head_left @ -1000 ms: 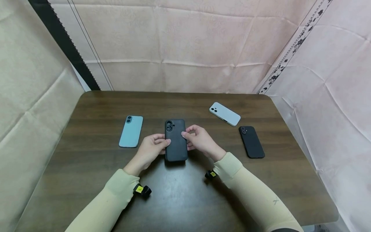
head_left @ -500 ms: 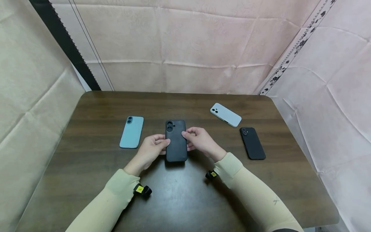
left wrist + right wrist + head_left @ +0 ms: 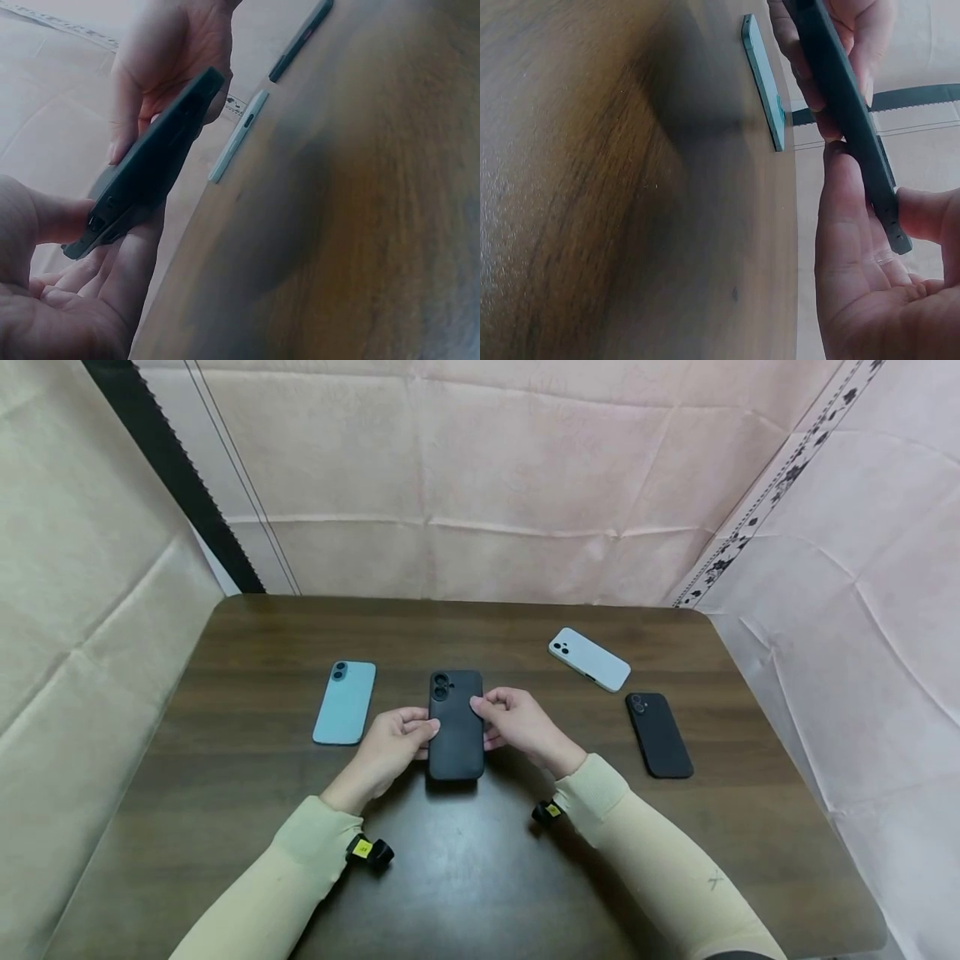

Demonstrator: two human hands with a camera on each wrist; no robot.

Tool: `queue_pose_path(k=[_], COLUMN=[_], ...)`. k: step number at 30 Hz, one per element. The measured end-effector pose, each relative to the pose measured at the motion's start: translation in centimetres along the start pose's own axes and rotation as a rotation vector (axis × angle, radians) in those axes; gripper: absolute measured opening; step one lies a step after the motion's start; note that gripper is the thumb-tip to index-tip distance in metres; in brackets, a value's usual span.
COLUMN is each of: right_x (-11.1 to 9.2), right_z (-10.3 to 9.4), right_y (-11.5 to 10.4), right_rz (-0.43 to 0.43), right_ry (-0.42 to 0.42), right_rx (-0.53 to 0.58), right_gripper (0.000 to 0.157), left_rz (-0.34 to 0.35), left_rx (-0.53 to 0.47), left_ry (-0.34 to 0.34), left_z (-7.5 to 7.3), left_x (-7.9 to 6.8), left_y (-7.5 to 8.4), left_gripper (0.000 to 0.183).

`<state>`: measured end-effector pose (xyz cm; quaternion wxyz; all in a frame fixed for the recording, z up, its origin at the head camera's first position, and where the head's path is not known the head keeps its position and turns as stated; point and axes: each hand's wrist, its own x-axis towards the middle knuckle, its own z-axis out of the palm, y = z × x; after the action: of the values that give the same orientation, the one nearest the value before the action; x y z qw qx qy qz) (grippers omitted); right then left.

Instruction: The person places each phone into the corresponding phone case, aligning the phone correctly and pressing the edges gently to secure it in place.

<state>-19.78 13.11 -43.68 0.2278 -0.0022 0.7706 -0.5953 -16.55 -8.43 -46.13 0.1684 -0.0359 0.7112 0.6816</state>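
Observation:
A black phone case with two camera lenses showing in its cutout is held upright above the table, back side towards me. My left hand pinches its left edge, thumb on the back and fingers behind. On the opposite edge my right hand pinches it the same way, a little higher up. The left wrist view shows the case edge-on, with an uneven, gapped lower side. From the right wrist the case looks like a slim dark slab between both hands. Its far face is hidden in the head view.
A light blue phone lies left of the hands. Farther right lie a white phone and a black phone, both with their backs up. The brown wooden table meets a pale cloth curtain at the back.
Both hands keep their grip on the phone case. Its two lenses now show more plainly in the cutout. The head view has shifted slightly, so the lying phones appear farther right.

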Motion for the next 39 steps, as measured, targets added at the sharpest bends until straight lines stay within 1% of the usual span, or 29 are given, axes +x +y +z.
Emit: queue_pose_path(k=[5, 9, 14, 17, 20, 26, 29, 34, 39], right_x=[-0.08, -0.15, -0.18, -0.27, -0.38, -0.48, -0.44, -0.38, -0.28], right_z=[0.03, 0.05, 0.09, 0.14, 0.22, 0.35, 0.35, 0.23, 0.06], right_y=[-0.13, 0.08, 0.23, 0.25, 0.21, 0.16, 0.23, 0.28, 0.35], right_rz=[-0.008, -0.031, -0.077, -0.091, -0.096, -0.095, -0.082, -0.081, -0.084], right_ry=[0.001, 0.015, 0.031, 0.031, 0.024, 0.025, 0.030, 0.037, 0.054], right_rx=[0.003, 0.020, 0.011, 0.002, -0.008, -0.034, -0.028, -0.007, 0.041], right_gripper=[0.030, 0.033, 0.035, 0.031, 0.028, 0.028, 0.028, 0.029, 0.029], left_rz=[0.001, 0.014, 0.049, 0.052, 0.055, 0.051, 0.045, 0.044, 0.064], left_rx=[-0.016, -0.031, 0.035, 0.063, 0.061, 0.052, 0.040, 0.039, 0.021], left_ry=[-0.008, -0.037, -0.063, -0.057, -0.045, 0.011, 0.017, 0.008, -0.039], left_z=[-0.05, -0.11, -0.18, -0.17, -0.09, 0.02, 0.04, -0.01, 0.04], left_x=[-0.05, 0.17, 0.39, 0.34, 0.33, 0.31, 0.29, 0.21, 0.20], left_y=[0.11, -0.19, -0.75, -0.77, -0.72, -0.65, -0.60, -0.47, -0.44], left_gripper=[0.037, 0.040, 0.048, 0.050, 0.047, 0.036, 0.036, 0.037, 0.038])
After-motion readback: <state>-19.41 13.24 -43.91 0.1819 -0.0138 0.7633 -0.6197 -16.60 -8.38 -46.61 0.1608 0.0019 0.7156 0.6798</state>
